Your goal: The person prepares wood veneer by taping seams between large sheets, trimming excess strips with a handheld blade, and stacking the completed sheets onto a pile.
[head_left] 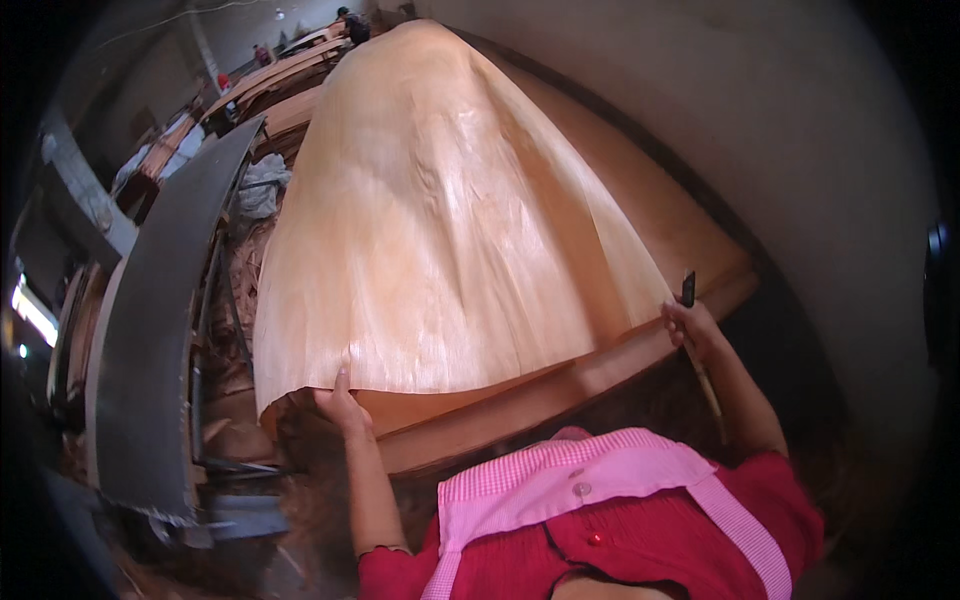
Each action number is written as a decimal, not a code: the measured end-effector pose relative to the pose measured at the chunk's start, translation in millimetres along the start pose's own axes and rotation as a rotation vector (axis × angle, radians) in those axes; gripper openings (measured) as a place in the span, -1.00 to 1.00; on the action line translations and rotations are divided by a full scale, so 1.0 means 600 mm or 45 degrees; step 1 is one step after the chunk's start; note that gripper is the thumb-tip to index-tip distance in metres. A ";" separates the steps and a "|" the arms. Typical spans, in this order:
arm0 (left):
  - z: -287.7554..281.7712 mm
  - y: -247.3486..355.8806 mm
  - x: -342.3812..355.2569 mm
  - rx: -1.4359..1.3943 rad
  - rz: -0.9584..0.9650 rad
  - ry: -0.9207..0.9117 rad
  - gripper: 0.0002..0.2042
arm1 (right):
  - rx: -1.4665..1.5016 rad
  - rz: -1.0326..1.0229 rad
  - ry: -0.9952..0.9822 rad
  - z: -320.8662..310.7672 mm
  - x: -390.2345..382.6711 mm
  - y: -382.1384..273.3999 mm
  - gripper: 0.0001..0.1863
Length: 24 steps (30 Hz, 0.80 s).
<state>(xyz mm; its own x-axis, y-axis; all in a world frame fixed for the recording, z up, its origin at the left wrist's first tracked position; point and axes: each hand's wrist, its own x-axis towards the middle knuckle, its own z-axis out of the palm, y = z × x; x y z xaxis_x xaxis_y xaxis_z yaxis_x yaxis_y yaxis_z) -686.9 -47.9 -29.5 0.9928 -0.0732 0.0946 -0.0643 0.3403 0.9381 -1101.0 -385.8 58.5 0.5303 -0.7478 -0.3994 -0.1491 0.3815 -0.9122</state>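
Note:
A large, thin, pale wood veneer sheet (pixel 400 250) stretches away from me, its surface rippled and its middle bulging upward. My left hand (pixel 343 402) pinches its near edge toward the left, thumb on top and fingers underneath. At the near right corner, my right hand (pixel 690 328) is closed on the sheet's edge. That same hand also holds a slim tool with a black end (pixel 688 289) sticking up past the fingers. A narrow tan strip (pixel 708 392) hangs below the hand; whether it belongs to the tool I cannot tell. The sheet's far end shows no hand.
Beneath the sheet lies a stack of veneer (pixel 640 190), beside a wall (pixel 800 150) on the right. A dark-topped table (pixel 160 330) stands at the left, with veneer scraps (pixel 255 300) and a white plastic bag (pixel 263 185) next to it. A person (pixel 355 27) is far behind.

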 end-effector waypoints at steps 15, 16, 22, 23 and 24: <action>0.096 -0.303 -0.158 -0.395 -1.025 0.420 -0.71 | -0.655 -0.202 0.459 -0.344 0.219 0.050 -0.70; 0.102 -0.315 -0.155 -0.509 -0.977 0.491 -0.69 | -0.631 -0.287 0.454 -0.364 0.246 0.077 -0.70; 0.110 -0.392 -0.156 -0.493 -0.918 0.605 -0.62 | -1.029 -0.408 0.477 -0.436 0.368 0.178 -0.63; 0.121 -0.397 -0.160 -0.398 -0.945 0.671 -0.62 | -1.087 -0.390 0.488 -0.444 0.366 0.191 -0.62; 0.133 -0.396 -0.160 -0.295 -0.962 0.736 -0.62 | -1.137 -0.369 0.494 -0.446 0.366 0.206 -0.61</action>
<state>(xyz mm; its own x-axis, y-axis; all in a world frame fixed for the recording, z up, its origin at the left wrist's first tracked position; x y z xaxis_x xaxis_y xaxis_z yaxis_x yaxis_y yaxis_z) -774.9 -196.5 -235.0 0.6646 0.1022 -0.7402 0.5690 0.5728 0.5900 -1226.4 -648.1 -166.4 0.3615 -0.9323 -0.0091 -0.7112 -0.2694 -0.6494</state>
